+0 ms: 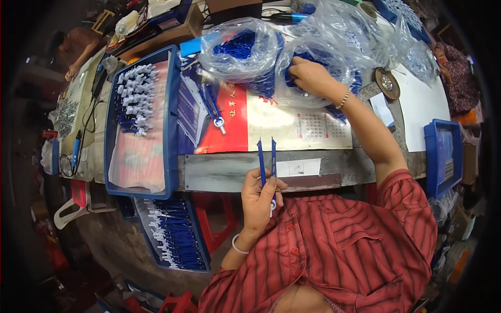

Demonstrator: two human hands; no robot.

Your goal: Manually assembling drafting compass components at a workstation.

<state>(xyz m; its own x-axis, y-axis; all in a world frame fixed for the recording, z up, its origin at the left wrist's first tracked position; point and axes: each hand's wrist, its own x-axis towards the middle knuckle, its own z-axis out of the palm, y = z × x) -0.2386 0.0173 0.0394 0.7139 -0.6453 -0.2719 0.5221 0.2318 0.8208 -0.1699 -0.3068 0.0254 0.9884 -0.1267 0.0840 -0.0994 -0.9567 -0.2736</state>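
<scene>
My left hand (259,201) is closed around a blue drawing compass (261,161), in front of the table's near edge. The compass's two legs point up, slightly apart, and its white head shows below my fingers. At the mouth of a clear plastic bag (297,98) full of small blue parts is my right hand (315,78). Its fingers curl down among the parts, and the fingertips are hidden, so what they grip cannot be made out. A second clear bag (214,65) of blue parts stands to its left. Another blue compass (219,123) with a white head lies on the table.
At the left, a blue tray (174,120) holds white-headed compasses on a pale liner. Below the table, another tray (204,250) holds rows of compasses. A round dish (387,83) of small metal parts and a blue bin (430,156) are at the right. Other people sit nearby.
</scene>
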